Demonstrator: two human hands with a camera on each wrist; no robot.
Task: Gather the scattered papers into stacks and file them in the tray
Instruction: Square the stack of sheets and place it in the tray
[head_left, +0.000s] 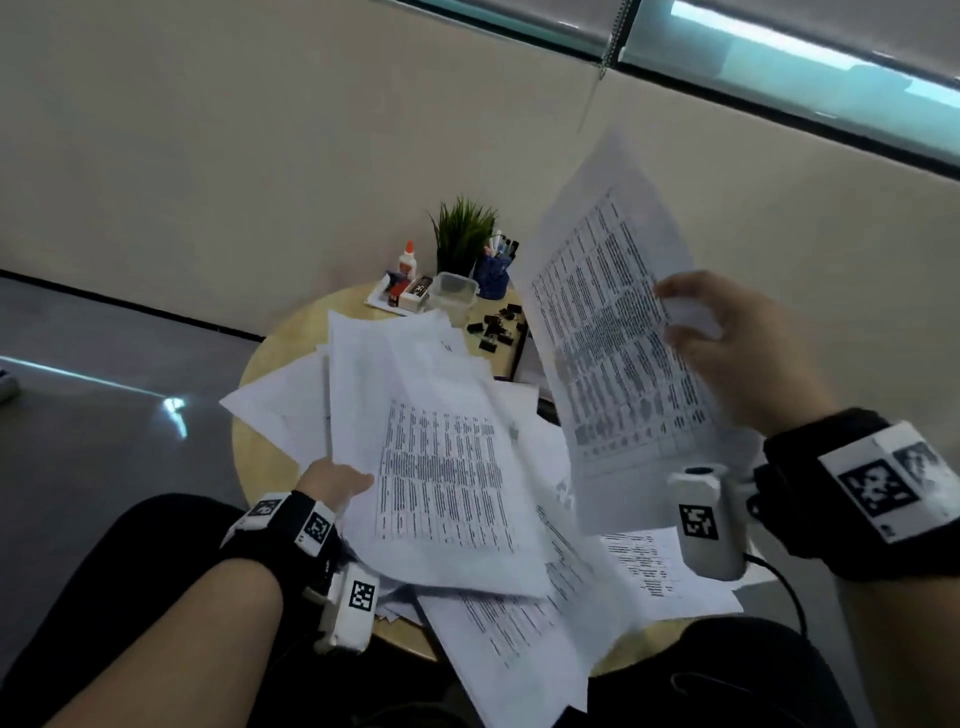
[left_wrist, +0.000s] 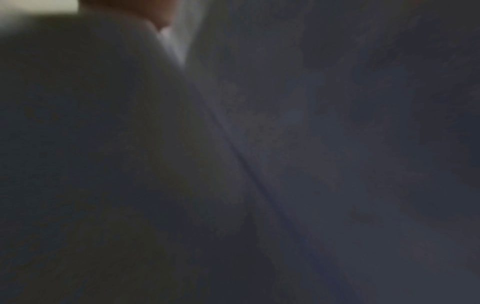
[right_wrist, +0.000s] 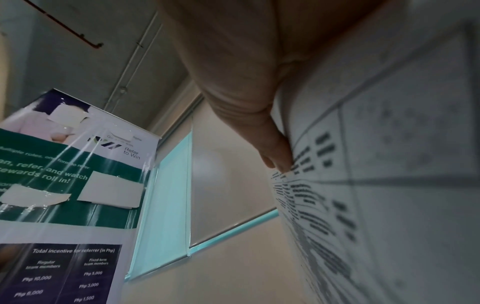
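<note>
Printed white papers (head_left: 524, 613) lie scattered over a small round wooden table (head_left: 275, 353). My right hand (head_left: 727, 343) holds one printed sheet (head_left: 613, 322) up in the air at the right, pinching its right edge; the right wrist view shows the thumb (right_wrist: 249, 86) against that sheet (right_wrist: 376, 164). My left hand (head_left: 335, 480) grips the lower left edge of a bundle of sheets (head_left: 431, 447) raised a little over the pile. The left wrist view is dark and blurred, filled by paper (left_wrist: 285, 144). No tray is visible.
At the table's far edge stand a glue bottle (head_left: 408, 258), a small potted plant (head_left: 462, 234), a blue pen cup (head_left: 493, 275), a clear plastic box (head_left: 454, 293) and several black binder clips (head_left: 496, 327). A wall is behind; a banner (right_wrist: 64, 185) stands to the right.
</note>
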